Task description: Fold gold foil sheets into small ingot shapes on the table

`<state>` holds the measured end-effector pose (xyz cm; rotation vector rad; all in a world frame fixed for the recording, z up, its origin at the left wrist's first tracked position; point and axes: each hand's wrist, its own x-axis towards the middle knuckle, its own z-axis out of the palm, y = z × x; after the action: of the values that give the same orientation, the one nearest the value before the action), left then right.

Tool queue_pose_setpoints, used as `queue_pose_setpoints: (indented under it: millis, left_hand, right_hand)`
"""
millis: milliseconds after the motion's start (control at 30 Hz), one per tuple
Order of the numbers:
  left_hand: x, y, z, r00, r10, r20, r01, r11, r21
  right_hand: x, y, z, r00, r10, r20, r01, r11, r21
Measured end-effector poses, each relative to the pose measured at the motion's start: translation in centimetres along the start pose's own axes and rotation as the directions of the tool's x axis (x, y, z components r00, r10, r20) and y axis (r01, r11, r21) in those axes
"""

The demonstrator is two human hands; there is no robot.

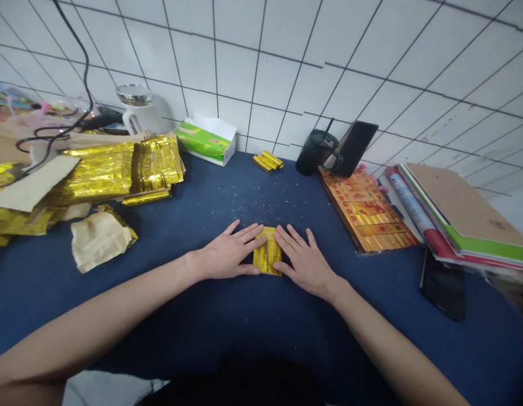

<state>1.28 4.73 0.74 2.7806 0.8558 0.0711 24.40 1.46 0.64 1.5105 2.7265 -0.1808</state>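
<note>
A small sheet of gold foil paper (267, 254) lies flat on the blue tabletop in front of me, with a crease or seam running down its middle. My left hand (230, 254) rests on its left side, fingers stretched out and thumb at the lower left corner. On the opposite side, my right hand (304, 259) lies with fingers spread, fingertips and thumb touching the paper's right edge. Beyond the hands, near the wall, sits a little group of folded gold paper pieces (269, 161).
Stacks of gold foil paper (96, 175) and a crumpled tan sheet (101, 237) lie left. A green tissue box (206, 141), dark mug (315, 152) and propped phone (353, 148) line the wall. Right are orange-gold packs (367, 211), a pile of books (468, 208) and a black phone (443, 285).
</note>
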Motion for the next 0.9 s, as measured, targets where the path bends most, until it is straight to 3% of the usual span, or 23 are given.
queue_pose_setpoints:
  millis: [233, 533, 900]
  left_hand:
    - [0.04, 0.38, 0.07, 1.000, -0.002, -0.021, 0.003, 1.000, 0.008]
    - [-0.07, 0.12, -0.72, 1.000, -0.003, -0.019, 0.003, 1.000, 0.019]
    - [-0.03, 0.34, -0.24, 1.000, -0.016, -0.008, 0.016, 0.998, 0.057]
  right_hand:
    - [-0.30, 0.13, -0.14, 0.989, -0.044, -0.138, 0.048, 0.999, 0.022]
    - [-0.19, 0.26, -0.29, 0.994, -0.028, -0.101, 0.029, 1.000, 0.007]
    - [-0.46, 0.93, -0.18, 0.995, -0.057, -0.082, 0.063, 0.995, 0.077]
